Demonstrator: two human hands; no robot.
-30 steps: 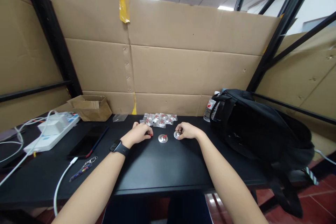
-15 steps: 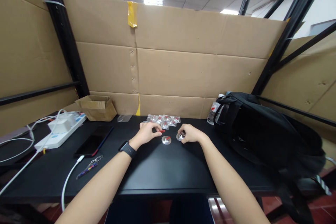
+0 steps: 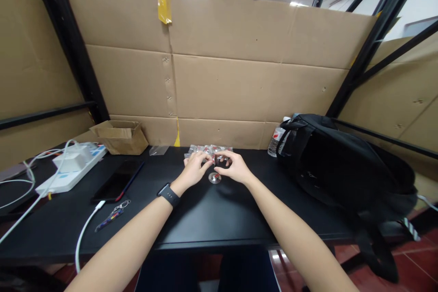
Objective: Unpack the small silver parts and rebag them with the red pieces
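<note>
My left hand [image 3: 194,168] and my right hand [image 3: 233,167] meet above the black desk [image 3: 205,219], fingers pinched together on a small silver disc with a red part [image 3: 216,160]. A second silver disc [image 3: 214,178] lies flat on the desk just below them. Behind the hands sits a pile of several small clear bags [image 3: 205,149] holding similar discs. A black watch [image 3: 168,194] is on my left wrist.
A black backpack [image 3: 342,169] and a water bottle [image 3: 275,140] fill the right side. To the left lie a phone [image 3: 116,181], a keyring [image 3: 111,216], a white power strip [image 3: 70,168] with cables, and an open cardboard box [image 3: 119,136]. Cardboard walls surround the desk.
My right hand lifted its silver disc off the desk and moved left; my left hand came to meet it. Both now pinch the piece together above the other disc.
</note>
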